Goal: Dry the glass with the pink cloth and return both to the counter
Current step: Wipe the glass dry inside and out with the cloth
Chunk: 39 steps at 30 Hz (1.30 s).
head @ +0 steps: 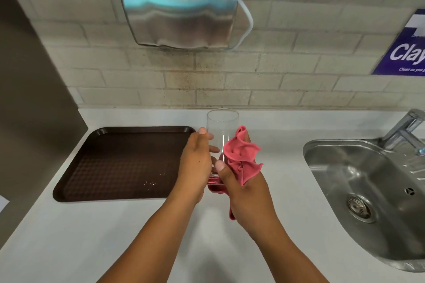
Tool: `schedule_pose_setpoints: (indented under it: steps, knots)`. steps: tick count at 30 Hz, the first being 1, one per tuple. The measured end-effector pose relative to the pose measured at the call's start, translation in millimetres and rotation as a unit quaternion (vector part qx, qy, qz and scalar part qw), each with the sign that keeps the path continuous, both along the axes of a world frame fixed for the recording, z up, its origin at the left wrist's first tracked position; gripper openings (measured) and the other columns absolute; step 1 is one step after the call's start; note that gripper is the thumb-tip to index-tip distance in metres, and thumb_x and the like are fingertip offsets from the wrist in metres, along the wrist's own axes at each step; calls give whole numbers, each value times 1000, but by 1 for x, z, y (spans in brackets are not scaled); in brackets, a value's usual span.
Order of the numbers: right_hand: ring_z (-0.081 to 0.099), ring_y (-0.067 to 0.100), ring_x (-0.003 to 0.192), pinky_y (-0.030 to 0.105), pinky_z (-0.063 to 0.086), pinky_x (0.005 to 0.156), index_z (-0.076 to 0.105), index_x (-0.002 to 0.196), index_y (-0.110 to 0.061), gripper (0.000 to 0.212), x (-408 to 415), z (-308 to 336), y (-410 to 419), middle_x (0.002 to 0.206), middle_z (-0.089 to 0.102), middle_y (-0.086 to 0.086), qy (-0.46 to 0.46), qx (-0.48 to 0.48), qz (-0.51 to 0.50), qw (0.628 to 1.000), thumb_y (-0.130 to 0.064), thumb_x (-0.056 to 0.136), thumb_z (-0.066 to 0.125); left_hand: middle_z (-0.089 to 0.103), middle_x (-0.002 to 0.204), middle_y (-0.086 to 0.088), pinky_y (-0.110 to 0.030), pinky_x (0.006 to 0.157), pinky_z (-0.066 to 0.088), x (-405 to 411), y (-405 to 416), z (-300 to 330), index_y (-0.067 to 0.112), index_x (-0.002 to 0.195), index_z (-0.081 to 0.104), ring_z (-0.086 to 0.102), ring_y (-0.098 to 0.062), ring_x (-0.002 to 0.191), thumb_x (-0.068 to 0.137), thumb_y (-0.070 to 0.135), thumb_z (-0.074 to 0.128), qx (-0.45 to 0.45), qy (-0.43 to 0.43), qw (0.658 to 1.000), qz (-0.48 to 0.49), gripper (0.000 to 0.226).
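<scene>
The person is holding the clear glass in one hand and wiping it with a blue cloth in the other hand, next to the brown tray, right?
Not quite: the cloth is pink, not blue. The head view shows the left hand holding the clear drinking glass while the right hand presses the crumpled pink cloth against it, next to the dark brown plastic tray.

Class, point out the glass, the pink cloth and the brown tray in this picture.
glass (222,126): head view, on its clear upper wall.
pink cloth (241,156): head view, on the bunched folds.
brown tray (119,163): head view, on its bare floor.
</scene>
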State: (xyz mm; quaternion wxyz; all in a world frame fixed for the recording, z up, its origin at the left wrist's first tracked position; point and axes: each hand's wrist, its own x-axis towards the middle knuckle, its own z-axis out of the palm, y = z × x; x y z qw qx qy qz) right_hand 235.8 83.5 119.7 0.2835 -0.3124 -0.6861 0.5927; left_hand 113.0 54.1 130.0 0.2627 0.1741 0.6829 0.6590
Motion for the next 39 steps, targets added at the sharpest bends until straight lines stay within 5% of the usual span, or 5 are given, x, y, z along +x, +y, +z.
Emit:
schedule_pose_setpoints:
  steps: [11, 16, 23, 30, 39]
  knots:
    - [29, 0, 154, 44, 34, 125, 18, 161, -46, 59, 2, 13, -19, 165, 29, -24, 13, 106, -1, 994, -47, 106, 38, 76, 118, -3, -38, 92, 57, 10, 1, 13, 24, 139, 60, 73, -18, 106, 107, 59, 40, 35, -156, 984, -75, 51]
    - [-15, 4, 160, 45, 10, 132, -21, 128, -85, 69, -9, 33, -4, 174, -10, -20, -52, 262, 15, 964, -47, 102, 30, 80, 113, 2, -30, 82, 60, 13, 0, 9, 32, 123, 69, 78, -10, 98, 96, 61, 55, 46, -112, 988, -101, 42]
    - [67, -14, 108, 9, 54, 79, 50, 145, -48, 44, -20, 49, 46, 127, 72, -22, 28, 97, 16, 995, -58, 103, 41, 76, 109, -11, -54, 89, 63, 21, 3, 7, 37, 130, 62, 75, -31, 83, 109, 57, 35, 75, -72, 992, -69, 40]
    - [63, 2, 59, 16, 50, 54, 70, 108, -37, 51, 0, 14, 1, 68, 70, -15, 48, 32, -33, 998, -72, 98, 33, 74, 117, -24, -61, 96, 59, 3, 4, 17, 36, 121, 69, 72, -33, 89, 107, 61, 37, 79, -93, 992, -29, 43]
    - [-12, 4, 160, 33, 5, 130, 12, 162, -43, 60, 3, 6, -24, 174, -5, -24, -27, 286, 6, 958, -40, 107, 37, 83, 101, -8, -33, 77, 66, 6, 2, 8, 19, 127, 65, 82, -20, 90, 108, 54, 42, 102, -195, 974, -59, 47]
